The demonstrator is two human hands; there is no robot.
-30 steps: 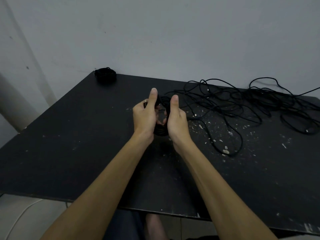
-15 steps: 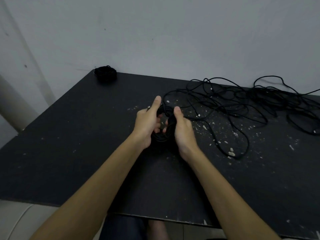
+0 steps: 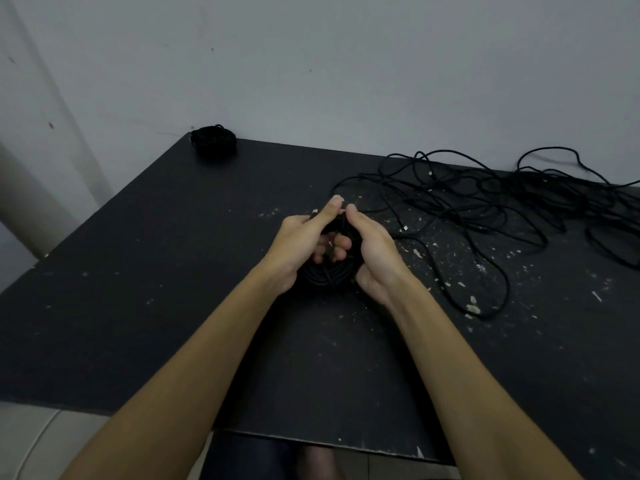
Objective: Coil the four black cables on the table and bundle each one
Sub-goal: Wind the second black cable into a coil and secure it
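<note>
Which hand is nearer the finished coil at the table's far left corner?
Left. The left hand lies on the finished coil's side of the coil in hand; the right hand grips its far side.

Both hands are covering most of the coil between them, so how its wraps are sitting is unclear. Right of the right hand, the loose cable tangle is running off the picture's edge, its strands perhaps too merged to separate.
</note>
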